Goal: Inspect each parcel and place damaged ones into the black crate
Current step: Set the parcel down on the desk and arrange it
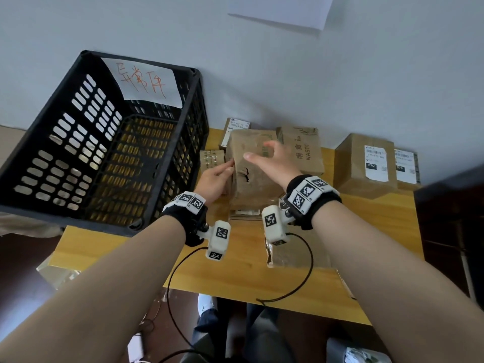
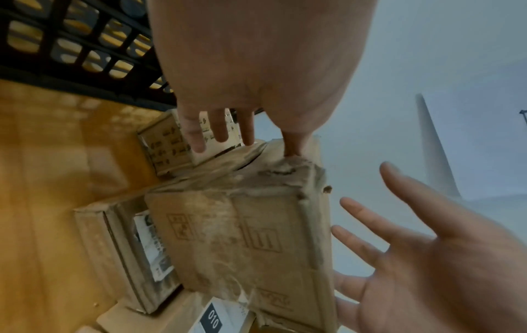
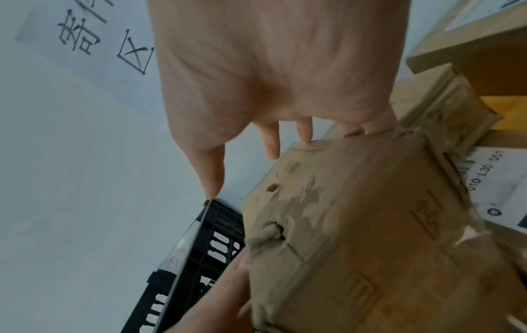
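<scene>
Parcel: the torn brown cardboard parcel (image 1: pixel 258 189) is standing on a flatter cardboard box (image 1: pixel 245 214), toward the back edge of the yellow wooden surface (image 1: pixel 235 263).
Left hand: the left hand (image 1: pixel 214 179) is pressing on its left side, fingers fairly straight.
Right hand: the right hand (image 1: pixel 272 163) is hovering by its top, fingers spread wide, holding nothing.
Crate: the black slatted plastic crate (image 1: pixel 68 216) is sitting at the left edge.

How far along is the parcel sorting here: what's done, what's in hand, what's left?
Done: nothing visible; no parcel shows inside the black crate. In hand: the left hand touches the torn parcel, the right hand open over it. Left: move it into the crate, then check the other parcels on the table.
</scene>
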A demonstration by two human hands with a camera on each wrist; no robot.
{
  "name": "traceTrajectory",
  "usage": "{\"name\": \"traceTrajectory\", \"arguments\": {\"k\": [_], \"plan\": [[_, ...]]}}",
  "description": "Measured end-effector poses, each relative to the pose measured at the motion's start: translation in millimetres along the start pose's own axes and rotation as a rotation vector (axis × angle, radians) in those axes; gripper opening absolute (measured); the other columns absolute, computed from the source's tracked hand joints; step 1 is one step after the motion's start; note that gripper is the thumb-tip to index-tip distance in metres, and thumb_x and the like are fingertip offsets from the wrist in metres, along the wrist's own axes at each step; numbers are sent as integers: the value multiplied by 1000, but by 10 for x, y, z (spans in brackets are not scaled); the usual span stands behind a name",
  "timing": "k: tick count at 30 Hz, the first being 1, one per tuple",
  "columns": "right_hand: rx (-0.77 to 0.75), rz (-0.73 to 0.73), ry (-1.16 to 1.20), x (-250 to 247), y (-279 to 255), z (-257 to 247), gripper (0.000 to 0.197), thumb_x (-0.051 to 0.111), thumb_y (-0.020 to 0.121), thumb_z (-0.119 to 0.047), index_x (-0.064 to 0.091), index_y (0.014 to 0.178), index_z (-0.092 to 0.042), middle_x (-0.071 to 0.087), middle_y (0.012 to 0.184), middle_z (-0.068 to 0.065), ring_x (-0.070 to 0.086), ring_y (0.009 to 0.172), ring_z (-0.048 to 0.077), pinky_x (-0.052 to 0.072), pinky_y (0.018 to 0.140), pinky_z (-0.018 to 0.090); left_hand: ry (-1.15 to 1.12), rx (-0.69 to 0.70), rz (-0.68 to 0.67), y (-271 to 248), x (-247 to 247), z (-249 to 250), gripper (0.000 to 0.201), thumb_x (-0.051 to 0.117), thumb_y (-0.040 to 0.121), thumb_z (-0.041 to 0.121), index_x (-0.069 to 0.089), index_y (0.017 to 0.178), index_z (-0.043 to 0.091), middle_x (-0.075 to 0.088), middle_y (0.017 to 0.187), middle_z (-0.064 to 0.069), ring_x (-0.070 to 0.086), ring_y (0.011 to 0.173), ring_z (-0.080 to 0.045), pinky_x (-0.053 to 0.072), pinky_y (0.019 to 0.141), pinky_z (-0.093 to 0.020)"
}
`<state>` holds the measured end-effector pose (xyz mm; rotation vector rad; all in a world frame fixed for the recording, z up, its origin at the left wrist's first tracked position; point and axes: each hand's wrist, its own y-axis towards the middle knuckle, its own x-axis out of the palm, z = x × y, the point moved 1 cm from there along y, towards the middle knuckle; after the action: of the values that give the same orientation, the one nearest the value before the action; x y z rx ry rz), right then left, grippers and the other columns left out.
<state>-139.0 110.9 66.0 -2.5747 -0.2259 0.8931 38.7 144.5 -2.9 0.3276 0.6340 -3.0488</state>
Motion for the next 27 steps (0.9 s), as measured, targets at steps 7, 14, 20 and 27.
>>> {"name": "traceTrajectory", "arguments": {"k": [7,14,20,27], "plan": [[22,50,-56,55,-32,46,114,92,64,-54,23,151,-29,18,147,6,37,132,26,43,102,36,-162,136,8,-72,12,206,39,76,93,12,70,132,19,69,130,4,63,126,-12,54,103,-27],[45,20,303,-43,-65,200,96,87,73,-40,31,150,-29,38,143,3,45,125,22,48,99,43,-190,-154,116,31,-187,80,98,86,67,62,51,147,17,67,133,-5,67,118,-24,55,103,-49],[129,-76,367,-29,-32,326,64,71,91,-19,47,150,-22,55,145,2,57,123,19,51,101,41,-100,-124,75,-27,-224,64,45,73,93,8,63,135,22,71,119,2,68,108,-18,58,96,-42],[-130,-180,-239,-68,-62,73,55,50,105,-46,53,150,-15,55,150,4,53,136,20,39,109,35,-135,-265,37,64,-153,-87,65,79,89,8,56,149,23,71,128,-3,70,110,-27,60,94,-54]]}}
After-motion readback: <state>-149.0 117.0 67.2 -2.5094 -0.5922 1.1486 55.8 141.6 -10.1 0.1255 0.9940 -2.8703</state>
